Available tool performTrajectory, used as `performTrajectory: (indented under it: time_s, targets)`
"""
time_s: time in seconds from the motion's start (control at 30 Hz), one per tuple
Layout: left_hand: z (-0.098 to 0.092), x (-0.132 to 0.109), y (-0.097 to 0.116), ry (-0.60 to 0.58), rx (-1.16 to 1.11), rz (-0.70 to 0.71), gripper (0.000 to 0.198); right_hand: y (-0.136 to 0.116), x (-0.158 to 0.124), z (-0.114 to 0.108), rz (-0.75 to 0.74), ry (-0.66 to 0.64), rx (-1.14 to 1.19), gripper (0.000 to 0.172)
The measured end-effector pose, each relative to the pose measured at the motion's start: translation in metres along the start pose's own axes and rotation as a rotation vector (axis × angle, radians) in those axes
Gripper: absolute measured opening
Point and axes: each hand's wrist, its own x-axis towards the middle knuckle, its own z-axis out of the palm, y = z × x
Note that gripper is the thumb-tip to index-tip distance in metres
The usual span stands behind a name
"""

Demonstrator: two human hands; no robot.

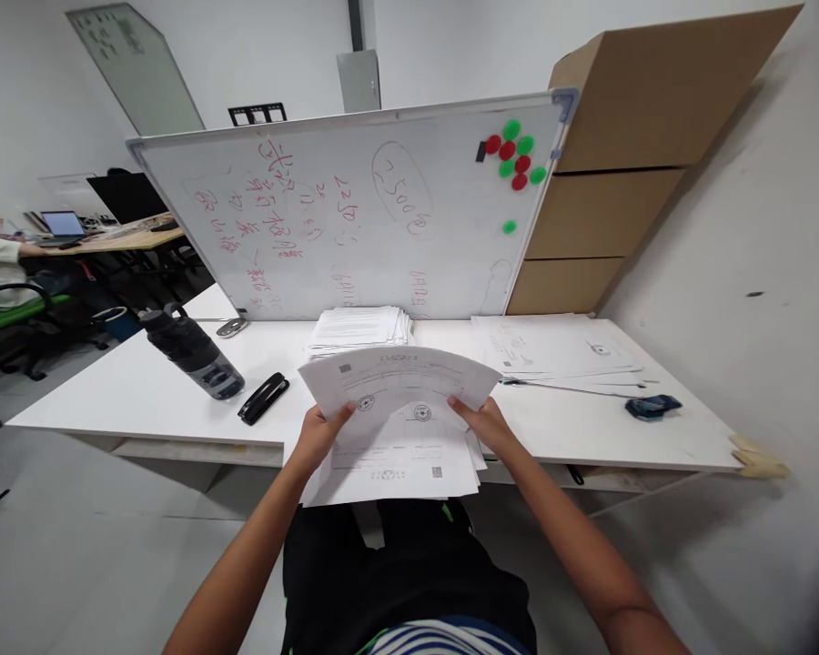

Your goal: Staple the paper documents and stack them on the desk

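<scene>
A bowed printed sheet of paper (399,368) is held up between my two hands, one at each side. My left hand (323,434) is closed on its left edge, thumb on the face. On the opposite edge my right hand (486,423) pinches it the same way, fingers hidden behind. Whether more than one sheet is in the grip I cannot tell. Below lie more printed papers (396,459), with stamps and a square code, reaching over the table's front edge. Just behind the held sheet stands a thick stack of papers (358,327).
On the white table (143,387) are a black stapler (264,398), a dark water bottle (195,355) and, to the right, spread papers (552,350) and a dark bundled item (653,406). Behind stand a whiteboard (355,209) and cardboard boxes (587,209). A person (0,259) sits far left.
</scene>
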Motion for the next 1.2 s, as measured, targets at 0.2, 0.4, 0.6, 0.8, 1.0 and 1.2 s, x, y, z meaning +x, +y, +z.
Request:
performTrajectory:
  time_s: [0.2, 0.4, 0.6, 0.8, 1.0, 1.2]
  targets:
    - [-0.007, 0.008, 0.011, -0.044, 0.09, -0.001, 0.06, -0.012, 0.023, -0.023, 0.066, -0.038, -0.081, 0.05]
    - [-0.049, 0.043, 0.002, 0.297, 0.785, 0.317, 0.053, 0.002, 0.055, -0.036, 0.18, -0.081, 0.044, 0.047]
    - [-0.105, 0.067, -0.017, 0.613, 1.323, 0.12, 0.056, 0.022, 0.061, -0.032, 0.178, -0.004, -0.021, 0.043]
    - [-0.128, 0.073, -0.035, 0.566, 1.235, 0.166, 0.045, 0.026, 0.059, -0.031, 0.155, -0.008, -0.019, 0.037]
    - [-0.13, 0.062, -0.024, 0.548, 0.72, 0.284, 0.044, 0.019, 0.059, -0.032, 0.196, -0.019, 0.058, 0.041]
    - [-0.077, 0.027, 0.003, 0.244, 0.722, 0.381, 0.041, -0.004, 0.032, -0.038, 0.232, -0.018, 0.113, 0.04]
